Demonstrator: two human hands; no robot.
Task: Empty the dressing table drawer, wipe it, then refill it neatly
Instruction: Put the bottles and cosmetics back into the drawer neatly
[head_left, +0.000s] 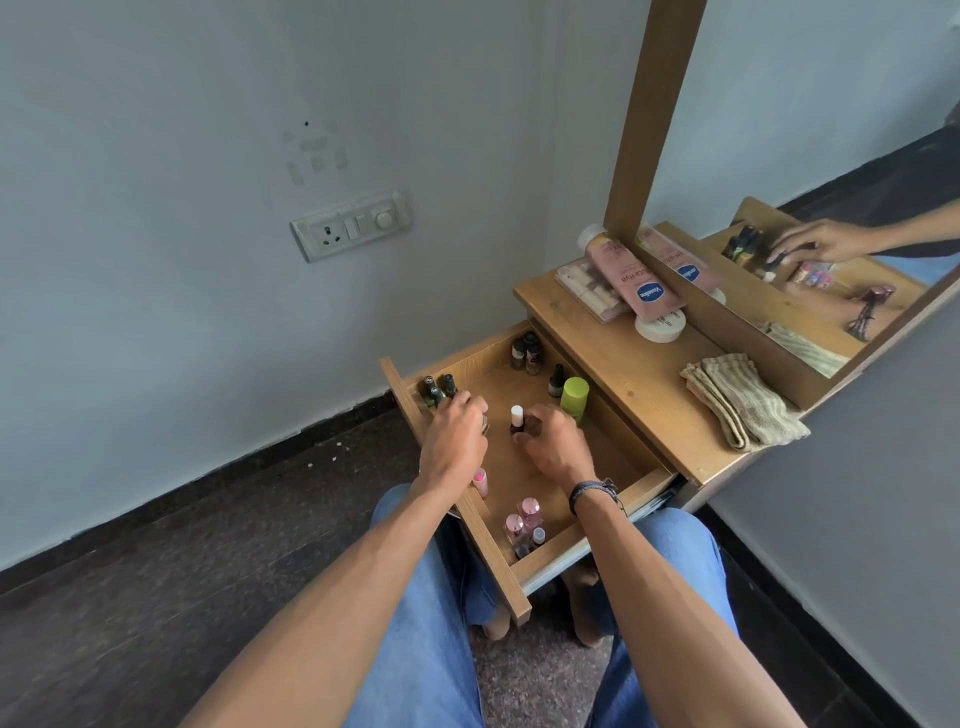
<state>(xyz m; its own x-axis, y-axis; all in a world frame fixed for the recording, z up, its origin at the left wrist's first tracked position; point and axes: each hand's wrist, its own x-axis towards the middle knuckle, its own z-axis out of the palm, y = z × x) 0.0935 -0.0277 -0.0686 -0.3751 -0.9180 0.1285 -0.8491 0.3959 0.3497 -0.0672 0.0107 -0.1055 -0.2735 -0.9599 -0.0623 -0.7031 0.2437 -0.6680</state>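
The drawer (519, 480) stands pulled out and looks partly refilled, with the wiping probably done: a folded cloth (743, 400) lies on the surface (634, 374) at 2 o'clock from the drawer, near a Vaseline lotion bottle (631, 275) not yet put back. Inside, dark bottles (527, 353) stand grouped at 12 o'clock, a green container (574, 397) at 1, and pink bottles (524, 519) at 6. The right hand (553, 441) pinches a white-capped bottle (516, 421) upright at the centre. The left hand (457, 436) curls over black-capped bottles (436, 389) at 10 o'clock; whether its fingers grasp one cannot be told.
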